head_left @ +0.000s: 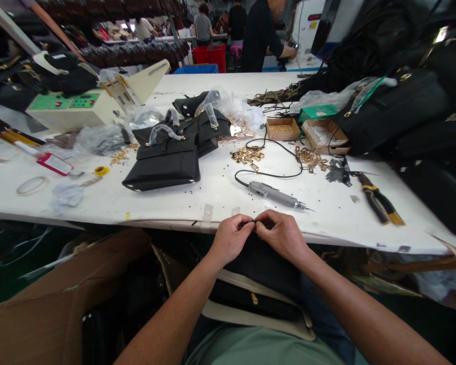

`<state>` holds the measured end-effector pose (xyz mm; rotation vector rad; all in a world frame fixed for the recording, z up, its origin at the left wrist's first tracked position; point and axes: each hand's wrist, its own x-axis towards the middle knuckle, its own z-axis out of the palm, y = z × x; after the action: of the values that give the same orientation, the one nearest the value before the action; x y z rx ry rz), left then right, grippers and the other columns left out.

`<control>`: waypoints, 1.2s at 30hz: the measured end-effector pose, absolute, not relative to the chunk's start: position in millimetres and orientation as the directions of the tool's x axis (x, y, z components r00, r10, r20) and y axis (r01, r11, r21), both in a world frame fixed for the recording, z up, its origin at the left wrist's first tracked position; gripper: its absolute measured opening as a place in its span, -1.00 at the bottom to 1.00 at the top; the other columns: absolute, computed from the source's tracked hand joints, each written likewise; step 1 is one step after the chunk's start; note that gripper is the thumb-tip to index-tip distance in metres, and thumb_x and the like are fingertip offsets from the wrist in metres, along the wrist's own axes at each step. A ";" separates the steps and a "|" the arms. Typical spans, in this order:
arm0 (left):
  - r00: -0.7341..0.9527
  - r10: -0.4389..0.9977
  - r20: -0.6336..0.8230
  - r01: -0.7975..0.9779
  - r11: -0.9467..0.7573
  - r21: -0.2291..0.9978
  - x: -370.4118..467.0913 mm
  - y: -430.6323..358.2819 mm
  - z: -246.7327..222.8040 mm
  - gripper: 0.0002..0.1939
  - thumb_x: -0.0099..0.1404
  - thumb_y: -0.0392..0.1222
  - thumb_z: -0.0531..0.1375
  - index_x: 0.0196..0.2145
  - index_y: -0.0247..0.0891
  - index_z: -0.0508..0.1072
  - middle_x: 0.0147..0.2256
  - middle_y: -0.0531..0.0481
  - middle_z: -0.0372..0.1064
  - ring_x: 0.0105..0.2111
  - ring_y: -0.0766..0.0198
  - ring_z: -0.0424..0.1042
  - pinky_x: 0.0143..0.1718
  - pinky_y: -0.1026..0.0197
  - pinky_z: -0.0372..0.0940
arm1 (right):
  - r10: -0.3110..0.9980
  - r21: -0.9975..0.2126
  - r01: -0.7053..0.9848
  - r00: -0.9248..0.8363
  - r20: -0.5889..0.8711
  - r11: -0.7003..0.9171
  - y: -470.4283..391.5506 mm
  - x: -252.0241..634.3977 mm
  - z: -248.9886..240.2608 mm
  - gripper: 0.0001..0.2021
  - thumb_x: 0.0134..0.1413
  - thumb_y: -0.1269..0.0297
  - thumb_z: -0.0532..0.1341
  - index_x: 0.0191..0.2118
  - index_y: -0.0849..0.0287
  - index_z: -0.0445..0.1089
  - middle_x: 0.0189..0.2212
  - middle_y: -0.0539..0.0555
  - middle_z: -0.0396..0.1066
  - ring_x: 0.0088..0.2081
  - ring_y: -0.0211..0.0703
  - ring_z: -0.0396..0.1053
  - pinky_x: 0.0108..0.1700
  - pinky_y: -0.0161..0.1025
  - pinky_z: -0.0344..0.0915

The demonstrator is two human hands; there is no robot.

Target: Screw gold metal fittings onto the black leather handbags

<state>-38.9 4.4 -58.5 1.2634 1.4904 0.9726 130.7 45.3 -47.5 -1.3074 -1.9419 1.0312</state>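
My left hand (233,235) and my right hand (280,233) meet at the table's front edge, fingertips pinched together. Between them shows a small black piece (255,221); whether it belongs to the bag below, I cannot tell. A black handbag (268,266) with a beige-lined opening and a gold clasp (254,298) lies on my lap under both hands. Just beyond my right hand, a grey electric screwdriver (275,194) rests on the table, its bit pointing right.
Black handbags (167,162) with wrapped handles stand left of centre. Gold fittings (247,154) lie in piles near cardboard boxes (283,130). Pliers (380,200) and stacked black bags (403,111) are on the right. A machine (78,109) stands left; a cardboard carton (61,289) sits below. A person (262,38) works beyond.
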 end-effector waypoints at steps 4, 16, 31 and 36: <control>-0.049 0.985 -0.165 0.237 0.172 0.956 -39.6 4.7 -60.1 -0.77 0.29 -0.06 0.22 -0.27 -0.25 0.60 -0.34 -0.03 0.56 -0.32 0.20 0.48 -0.27 0.23 0.33 | 0.935 -0.885 0.435 -0.355 0.004 0.169 47.0 130.0 -50.4 -0.87 0.05 0.34 0.23 -0.36 0.13 0.56 -0.50 -0.04 0.51 -0.44 -0.19 0.44 -0.36 -0.29 0.27; -0.110 0.987 -0.119 0.349 0.150 0.925 -37.8 19.8 -63.2 -0.74 0.31 -0.06 0.16 -0.32 -0.25 0.59 -0.44 0.00 0.52 -0.43 0.24 0.46 -0.38 0.24 0.31 | 0.909 -0.929 0.368 -0.402 -0.112 0.049 65.3 128.4 -53.4 -0.85 0.05 0.27 0.22 -0.33 0.19 0.53 -0.51 -0.02 0.50 -0.47 -0.22 0.40 -0.42 -0.31 0.25; 0.145 0.978 0.149 0.763 -0.207 0.612 -59.5 38.8 -58.7 -0.82 0.30 -0.31 0.24 -0.13 -0.19 0.54 -0.11 -0.08 0.51 -0.04 0.10 0.43 0.05 0.05 0.32 | 0.867 -0.817 0.577 -0.413 -0.280 0.011 129.6 112.2 -64.0 -0.88 -0.05 0.37 0.25 -0.40 0.14 0.57 -0.63 -0.02 0.51 -0.61 -0.22 0.40 -0.56 -0.33 0.23; 0.323 0.936 0.140 0.851 -0.352 0.390 -59.7 27.1 -60.7 -0.78 0.41 -0.22 0.19 -0.03 -0.18 0.54 -0.06 -0.09 0.51 -0.05 0.07 0.40 -0.04 0.02 0.34 | 0.855 -0.814 0.580 -0.422 -0.302 -0.001 131.4 111.8 -67.7 -0.89 -0.02 0.37 0.27 -0.40 0.12 0.57 -0.60 -0.01 0.53 -0.59 -0.18 0.44 -0.54 -0.30 0.28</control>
<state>-59.7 27.1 -60.7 2.3446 1.6214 0.5031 111.8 131.4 -67.7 -1.4957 -1.9967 1.3889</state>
